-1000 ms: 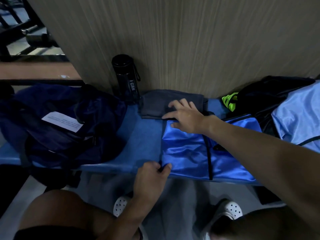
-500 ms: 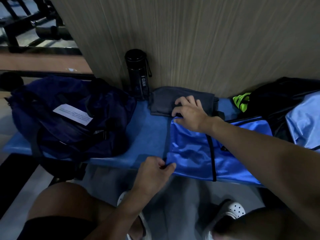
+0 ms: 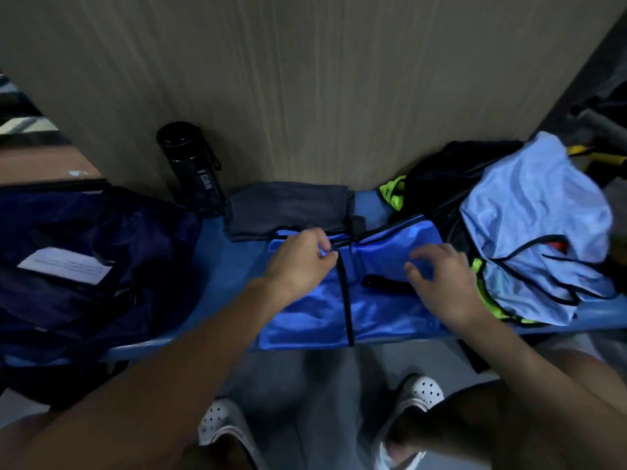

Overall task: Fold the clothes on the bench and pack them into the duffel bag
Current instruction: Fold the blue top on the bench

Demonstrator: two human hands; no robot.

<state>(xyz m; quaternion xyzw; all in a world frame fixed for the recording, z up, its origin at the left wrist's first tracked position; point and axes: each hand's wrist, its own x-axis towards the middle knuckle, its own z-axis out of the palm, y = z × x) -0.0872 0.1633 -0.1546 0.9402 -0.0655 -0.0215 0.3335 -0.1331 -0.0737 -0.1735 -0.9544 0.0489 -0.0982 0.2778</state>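
Blue garment [image 3: 312, 313] is spread at desk [image 3: 230, 276] front edge, mid-length. Its black trim is pinched by left hand [image 3: 298, 262] fingers [image 3: 324, 247]. Right hand [image 3: 444, 283] grip cannot be told (blur). Risk: slick fabric may be dragged over the edge.

Bare bench [image 3: 234, 276] strip between duffel bag [image 3: 84, 266], left, and blue shorts [image 3: 339, 307] is open; water bottle [image 3: 193, 167] and folded grey garment [image 3: 288, 205] block the far edge.
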